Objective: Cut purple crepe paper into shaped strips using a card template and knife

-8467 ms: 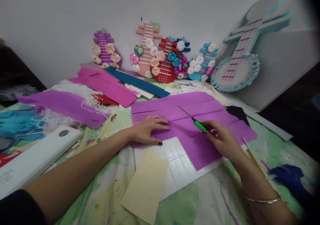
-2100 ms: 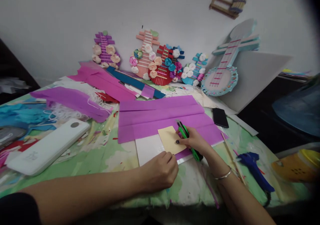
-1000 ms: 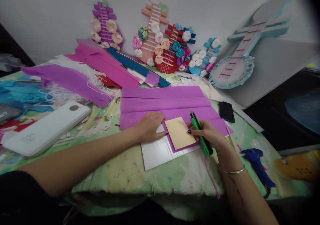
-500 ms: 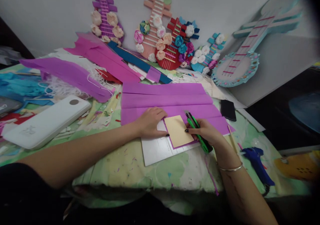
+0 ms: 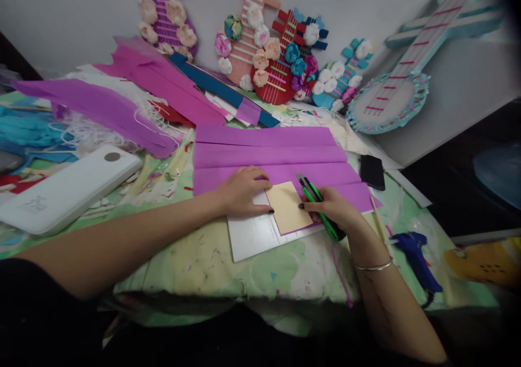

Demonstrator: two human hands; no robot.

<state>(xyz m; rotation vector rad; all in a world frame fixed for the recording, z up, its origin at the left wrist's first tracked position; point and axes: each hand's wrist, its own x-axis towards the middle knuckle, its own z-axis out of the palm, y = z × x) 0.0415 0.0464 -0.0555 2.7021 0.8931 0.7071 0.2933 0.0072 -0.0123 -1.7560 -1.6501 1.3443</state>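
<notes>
Pale-yellow card (image 5: 287,209), flat, 4-sided, on purple paper (image 5: 268,155), thin purple rim showing, R hand (image 5: 334,208) closed round green cutter (image 5: 312,194), thumb on card, L hand (image 5: 243,191) part-open beside it, prob. gripping nothing

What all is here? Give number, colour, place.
Craft lutes: 6, mixed colours, back
Large paper: 1, purple, centre
Loose paper: 1, purple, left
Pink paper: count unclear, pink, back left
Strip: 1, blue, back
Card: 1, cream, centre
Board: 1, white, under large paper
Cutter: 1, green and black, beside card
Power bank: 1, white, left
Slab: 1, black, right
Glue gun: 1, blue, right
Stick: 1, tan, by glue gun
String: 1 heap, white, left
Teal heap: 1, teal, far left
Panel: 1, pale, back right
Wall: 1, white, back
Cloth: 1, green and cream, underneath
Clog-like thing: 1, orange, far right
Bracelet: 1, silver, right wrist
Left hand: 1, bare, on large paper
Right hand: 1, bare, around cutter
</notes>
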